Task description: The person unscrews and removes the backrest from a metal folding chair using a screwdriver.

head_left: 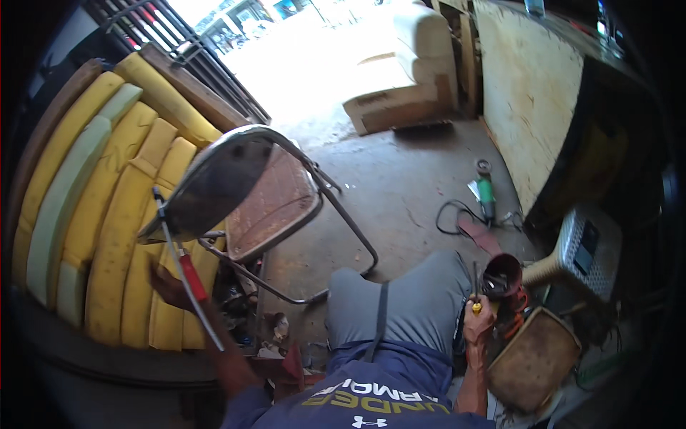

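Observation:
My right hand (479,325) is closed around the yellow handle of a screwdriver (476,306), its thin shaft pointing away from me. The hand is beside my right knee, near a dark red container (503,275) with items inside. My left hand (171,289) reaches out to the left, its dim fingers apparently stretched out. A long thin metal tool with a red sleeve (191,277) crosses in front of my left wrist. I see no fingers wrapped over the red part. The tool's upper end meets the edge of a worn metal-framed chair (275,204), which stands tilted before me.
Yellow and pale green foam cushions (114,243) stack up at left. A green angle grinder (486,196) with its cord lies on the floor. At right are a brown pad (534,360) and a light plastic stool (589,257). A cream armchair (404,79) stands far off.

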Demonstrator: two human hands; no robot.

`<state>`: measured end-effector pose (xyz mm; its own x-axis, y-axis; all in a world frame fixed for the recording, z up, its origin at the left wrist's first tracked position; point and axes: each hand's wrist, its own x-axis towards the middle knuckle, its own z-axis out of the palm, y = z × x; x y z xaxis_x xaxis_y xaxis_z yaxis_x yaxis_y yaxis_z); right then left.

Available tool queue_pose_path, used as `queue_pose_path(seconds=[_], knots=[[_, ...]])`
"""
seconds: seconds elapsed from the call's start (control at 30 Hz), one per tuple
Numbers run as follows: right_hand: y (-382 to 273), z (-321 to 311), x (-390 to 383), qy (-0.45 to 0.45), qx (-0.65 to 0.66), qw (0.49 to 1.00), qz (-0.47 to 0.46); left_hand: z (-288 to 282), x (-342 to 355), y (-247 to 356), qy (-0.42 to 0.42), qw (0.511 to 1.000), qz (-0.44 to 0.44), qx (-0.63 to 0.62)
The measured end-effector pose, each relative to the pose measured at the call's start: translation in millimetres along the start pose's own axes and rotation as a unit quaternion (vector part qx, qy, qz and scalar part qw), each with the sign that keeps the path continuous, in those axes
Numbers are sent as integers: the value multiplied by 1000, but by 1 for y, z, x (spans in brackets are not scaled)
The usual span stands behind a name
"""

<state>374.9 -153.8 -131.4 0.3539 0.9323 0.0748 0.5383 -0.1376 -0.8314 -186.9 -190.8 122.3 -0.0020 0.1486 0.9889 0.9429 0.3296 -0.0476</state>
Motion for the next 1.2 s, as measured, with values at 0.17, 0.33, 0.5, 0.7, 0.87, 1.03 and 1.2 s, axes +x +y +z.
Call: queue_pose_path(seconds=[0.17, 0.33, 0.5, 0.7, 0.87, 1.03, 1.2], knots=[[-120, -1, 12, -230, 115, 956, -143, -49, -122, 182, -264, 726, -486, -409], [-184, 1, 0, -336, 167, 902, -216, -62, -91, 256, -574, 614, -84, -535], [-201, 7, 1, -340, 215, 906, -133, -54, -97, 254, -602, 595, -62, -528], [-143, 25, 6, -247, 326, 912, 47, -7, -59, 247, -476, 321, -532, -622], [-223, -26, -28, -217, 292, 900, -241, 20, -33, 240, -339, 134, -581, -728], [-228, -24, -33, -141, 141, 924, -328, 23, -28, 241, -315, 81, -551, -768], [-230, -26, -31, -169, 105, 923, -329, 23, -30, 241, -314, 67, -537, -780]])
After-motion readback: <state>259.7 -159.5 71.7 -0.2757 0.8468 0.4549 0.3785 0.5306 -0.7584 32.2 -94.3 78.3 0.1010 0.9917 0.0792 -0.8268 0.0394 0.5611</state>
